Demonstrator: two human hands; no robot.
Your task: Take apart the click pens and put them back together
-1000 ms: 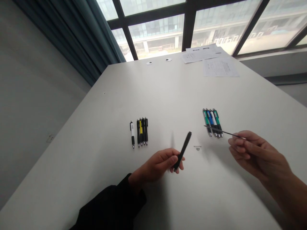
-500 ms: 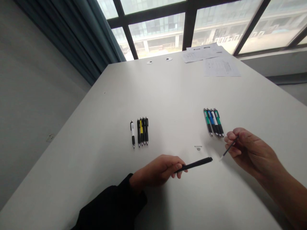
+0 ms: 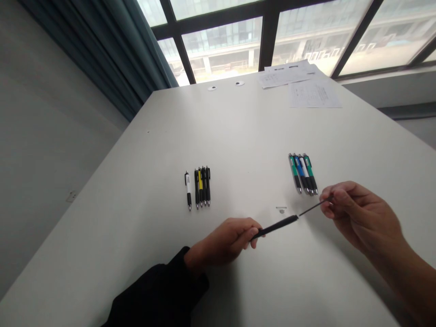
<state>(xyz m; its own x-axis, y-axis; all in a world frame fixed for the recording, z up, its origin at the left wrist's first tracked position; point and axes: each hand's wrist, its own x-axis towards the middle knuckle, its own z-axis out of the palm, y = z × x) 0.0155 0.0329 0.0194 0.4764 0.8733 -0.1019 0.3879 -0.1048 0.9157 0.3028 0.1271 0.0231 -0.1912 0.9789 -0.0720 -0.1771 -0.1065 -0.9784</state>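
Observation:
A black pen barrel [image 3: 279,225] is pinched at its rear end by my left hand [image 3: 235,238], its open front end pointing right and slightly up. My right hand [image 3: 357,213] grips a thin dark pen refill [image 3: 315,206] between thumb and fingers. The refill's far end is at the barrel's mouth, roughly in line with it; whether it is inside I cannot tell. On the table just behind the barrel lie a small spring [image 3: 281,207] and a small silvery pen tip [image 3: 282,211].
Left of centre lie a white pen [image 3: 188,188] and a row of black pens with a yellow pen [image 3: 200,184]. Green, blue and white pens [image 3: 301,172] lie near my right hand. Papers [image 3: 313,93] rest at the white table's [image 3: 221,131] far edge by the window.
The refill in my right hand has swung up and left, so its end now meets the barrel's mouth. The barrel has tilted slightly upward in my left hand.

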